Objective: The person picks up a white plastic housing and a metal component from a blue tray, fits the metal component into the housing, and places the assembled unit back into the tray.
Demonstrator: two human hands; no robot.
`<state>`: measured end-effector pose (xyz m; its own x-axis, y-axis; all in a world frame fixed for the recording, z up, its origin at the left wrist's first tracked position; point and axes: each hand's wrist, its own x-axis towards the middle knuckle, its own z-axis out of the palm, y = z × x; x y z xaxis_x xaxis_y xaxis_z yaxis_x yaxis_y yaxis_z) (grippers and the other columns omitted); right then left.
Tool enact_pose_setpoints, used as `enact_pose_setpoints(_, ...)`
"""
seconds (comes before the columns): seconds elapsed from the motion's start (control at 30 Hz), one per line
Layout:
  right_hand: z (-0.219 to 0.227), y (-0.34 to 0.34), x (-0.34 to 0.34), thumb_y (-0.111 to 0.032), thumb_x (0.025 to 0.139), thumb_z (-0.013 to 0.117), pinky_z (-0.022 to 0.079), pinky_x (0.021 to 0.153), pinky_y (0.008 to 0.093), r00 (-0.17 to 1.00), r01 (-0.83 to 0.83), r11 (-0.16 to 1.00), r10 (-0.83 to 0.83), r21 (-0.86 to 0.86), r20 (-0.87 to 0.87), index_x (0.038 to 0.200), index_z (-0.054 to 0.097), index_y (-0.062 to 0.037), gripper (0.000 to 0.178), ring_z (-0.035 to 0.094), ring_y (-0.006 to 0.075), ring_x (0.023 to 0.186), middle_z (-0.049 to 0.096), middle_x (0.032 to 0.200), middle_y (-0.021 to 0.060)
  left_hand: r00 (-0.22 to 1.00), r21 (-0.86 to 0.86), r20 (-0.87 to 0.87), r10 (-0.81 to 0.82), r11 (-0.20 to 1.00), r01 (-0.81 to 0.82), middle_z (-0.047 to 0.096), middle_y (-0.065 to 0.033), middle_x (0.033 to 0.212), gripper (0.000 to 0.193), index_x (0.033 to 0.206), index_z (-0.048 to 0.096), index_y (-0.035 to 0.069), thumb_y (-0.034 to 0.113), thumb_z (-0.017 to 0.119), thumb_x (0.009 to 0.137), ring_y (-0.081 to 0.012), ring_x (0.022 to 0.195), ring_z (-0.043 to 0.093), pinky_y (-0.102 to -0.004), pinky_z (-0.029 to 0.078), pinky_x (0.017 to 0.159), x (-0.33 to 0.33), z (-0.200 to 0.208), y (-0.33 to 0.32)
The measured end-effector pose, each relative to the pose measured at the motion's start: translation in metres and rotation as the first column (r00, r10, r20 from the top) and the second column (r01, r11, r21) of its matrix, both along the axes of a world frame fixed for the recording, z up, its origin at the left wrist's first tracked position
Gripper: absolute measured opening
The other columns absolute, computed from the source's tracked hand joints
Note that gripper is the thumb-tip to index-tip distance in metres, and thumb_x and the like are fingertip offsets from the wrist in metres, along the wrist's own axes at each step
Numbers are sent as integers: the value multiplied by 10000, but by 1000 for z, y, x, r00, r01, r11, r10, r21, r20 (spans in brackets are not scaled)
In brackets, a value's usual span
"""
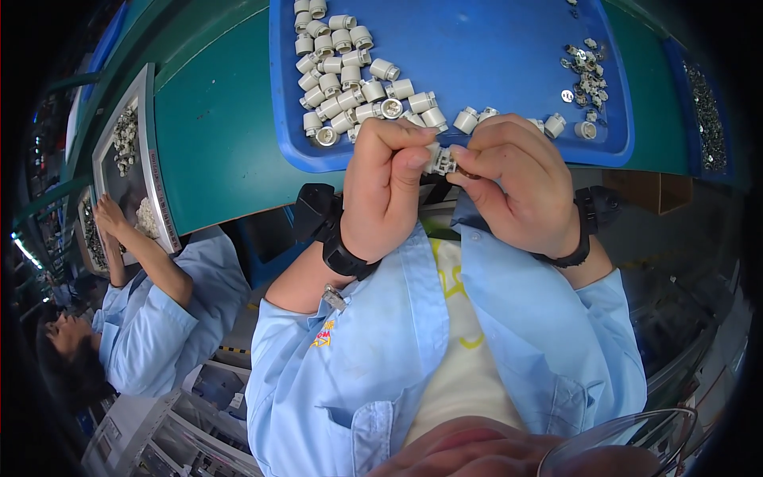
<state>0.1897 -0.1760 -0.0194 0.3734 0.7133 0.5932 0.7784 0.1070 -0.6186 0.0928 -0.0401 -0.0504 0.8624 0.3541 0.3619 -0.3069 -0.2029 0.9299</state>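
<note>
A white lamp socket [439,161], short and cylindrical with metal at its end, is pinched between the thumb and fingers of my left hand [381,191]. My right hand [520,187] is closed at the socket's right end, its thumb and index finger on a small brownish metal piece [467,174]. The fingertips partly cover both parts, so whether the piece is fitted in or only touching, I cannot tell. Both hands are over the near edge of a blue tray [477,60]. Many similar white sockets [350,77] lie on the tray's left side and along its near edge.
Small metal parts [590,79] are heaped at the tray's right. A blue bin [705,119] of tiny metal pieces stands farther right on the green table [211,151]. At the left, a co-worker's hands [110,216] work over a grey-framed tray [161,179]. A cardboard box [660,192] sits below the table's right side.
</note>
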Motion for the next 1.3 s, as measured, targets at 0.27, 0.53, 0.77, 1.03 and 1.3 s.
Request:
enact_pose_setpoints(0.27, -4, 1, -5, 66, 585, 681, 438, 582, 316, 999, 35, 999, -35, 14, -3, 770, 552, 24, 230, 535, 259, 665, 533, 738, 120, 1000, 50, 26, 0, 999, -2, 533, -106, 829, 115, 945, 449, -6, 95, 448, 892, -153, 678, 490, -252, 403, 649, 1, -6, 2)
enact_pose_setpoints(0.53, -7, 4, -7, 63, 618, 682, 446, 599, 314, 997, 60, 998, -58, 29, -58, 781, 558, 27, 208, 542, 251, 678, 543, 767, 119, 997, 115, 69, 35, 993, -43, 518, -116, 807, 113, 937, 437, -14, 91, 437, 894, -160, 653, 476, -262, 397, 623, 4, -6, -1)
enact_pose_setpoints(0.77, -8, 2, -5, 80, 706, 600, 431, 661, 275, 935, -53, 997, 71, 60, -348, 836, 563, 24, 146, 541, 201, 753, 557, 825, 109, 999, -41, 39, 20, 999, -18, 522, -102, 839, 115, 924, 439, -8, 104, 426, 902, -134, 701, 476, -255, 400, 654, 3, -6, 1)
enact_pose_setpoints(1.03, -20, 4, -10, 68, 779, 530, 416, 691, 238, 684, -109, 974, 218, 197, -696, 899, 534, 2, 137, 516, 135, 798, 534, 890, 82, 997, -10, 72, 16, 1000, -16, 534, -106, 881, 115, 908, 441, -4, 110, 424, 904, -148, 783, 502, -260, 407, 703, 2, -3, -1)
enact_pose_setpoints(1.3, -21, 1, -12, 49, 805, 535, 420, 714, 216, 473, -196, 948, 316, 252, -822, 914, 469, -7, 139, 489, 101, 824, 469, 920, 54, 997, 112, 50, -63, 992, 57, 536, -141, 849, 95, 882, 441, 0, 94, 452, 884, -237, 735, 535, -301, 424, 670, 2, 1, 6)
